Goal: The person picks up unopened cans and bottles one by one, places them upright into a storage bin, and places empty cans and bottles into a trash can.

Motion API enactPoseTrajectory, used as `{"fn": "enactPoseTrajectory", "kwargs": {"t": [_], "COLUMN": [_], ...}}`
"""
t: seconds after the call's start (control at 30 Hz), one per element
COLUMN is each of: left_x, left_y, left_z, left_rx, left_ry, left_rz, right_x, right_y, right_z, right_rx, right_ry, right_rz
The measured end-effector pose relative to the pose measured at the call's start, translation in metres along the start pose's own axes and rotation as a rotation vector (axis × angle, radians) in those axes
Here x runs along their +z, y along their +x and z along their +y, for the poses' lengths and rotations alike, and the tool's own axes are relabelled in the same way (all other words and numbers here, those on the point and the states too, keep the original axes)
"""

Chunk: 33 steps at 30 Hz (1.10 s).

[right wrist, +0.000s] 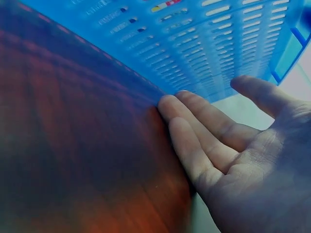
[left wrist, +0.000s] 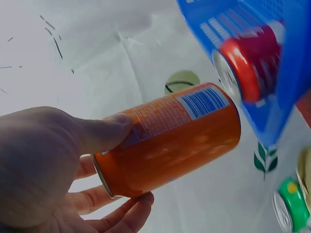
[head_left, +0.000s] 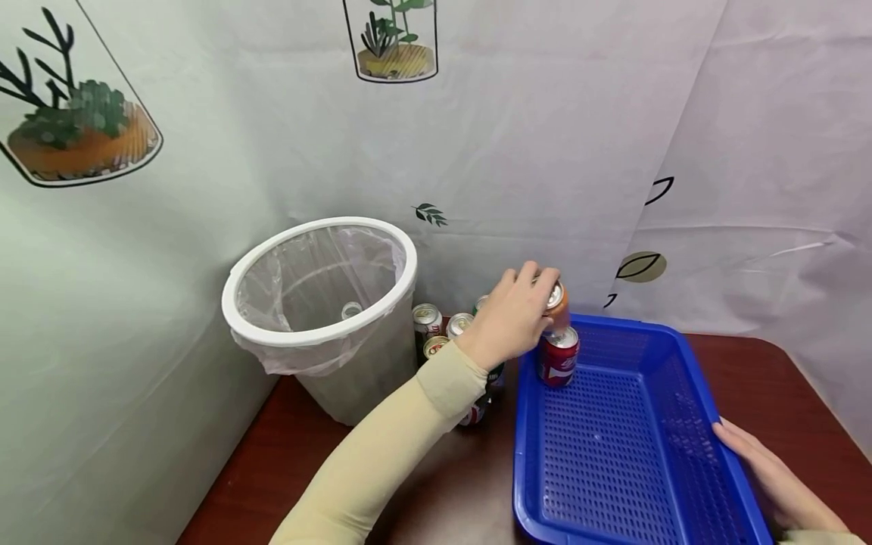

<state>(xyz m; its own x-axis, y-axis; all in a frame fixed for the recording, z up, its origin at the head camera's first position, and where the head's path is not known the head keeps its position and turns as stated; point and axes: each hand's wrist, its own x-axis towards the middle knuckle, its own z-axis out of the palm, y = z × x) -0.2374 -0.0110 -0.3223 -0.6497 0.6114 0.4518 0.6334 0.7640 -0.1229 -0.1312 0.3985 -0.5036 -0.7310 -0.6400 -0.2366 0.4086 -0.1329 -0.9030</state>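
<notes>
My left hand [head_left: 515, 312] grips an orange can [left wrist: 180, 141] near its top end, thumb on one side and fingers on the other. That can is above the far left corner of the blue basket [head_left: 599, 446]. A dark red can [head_left: 559, 359] stands inside that corner, just below the orange one; the left wrist view shows the same red can [left wrist: 252, 60] close to it. At the basket's right side is my right hand [head_left: 766, 469], its fingers extended. In the right wrist view, the fingers [right wrist: 194, 111] lie along the tabletop beside the basket's slotted wall.
A grey bin [head_left: 368, 378] with a white rim and clear liner stands left, a can-like item [head_left: 351, 309] showing inside. Several cans [head_left: 427, 318] cluster between bin and basket, partly hidden by the left arm. A fabric backdrop [head_left: 531, 151] hangs behind the dark red table [head_left: 742, 378].
</notes>
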Motion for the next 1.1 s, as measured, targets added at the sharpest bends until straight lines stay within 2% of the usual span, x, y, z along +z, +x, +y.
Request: {"fn": "enactPoseTrajectory", "kwargs": {"t": [0.13,0.3,0.43,0.6,0.87,1.1], "left_x": [-0.001,0.002,0.012,0.03,0.06,0.07], "left_y": [0.005,0.013,0.02,0.027,0.03,0.036], "left_z": [0.014,0.03,0.042,0.053,0.062,0.067], "left_rx": [0.027,0.072,0.108,0.131,0.098,0.124], "left_ry": [0.01,0.01,-0.001,-0.016,-0.071,-0.024], "left_rz": [0.006,-0.016,-0.05,-0.122,-0.25,-0.333], "right_x": [0.002,0.002,-0.002,-0.004,-0.001,-0.001], "right_y": [0.007,0.008,0.008,0.006,0.008,0.007], "right_z": [-0.008,-0.008,-0.008,-0.007,-0.009,-0.008], "right_rx": [0.033,0.044,0.042,0.065,0.074,0.069], "right_ry": [0.162,0.201,0.189,0.151,0.165,0.166], "right_rz": [-0.154,-0.193,-0.2,-0.157,-0.157,-0.17]}}
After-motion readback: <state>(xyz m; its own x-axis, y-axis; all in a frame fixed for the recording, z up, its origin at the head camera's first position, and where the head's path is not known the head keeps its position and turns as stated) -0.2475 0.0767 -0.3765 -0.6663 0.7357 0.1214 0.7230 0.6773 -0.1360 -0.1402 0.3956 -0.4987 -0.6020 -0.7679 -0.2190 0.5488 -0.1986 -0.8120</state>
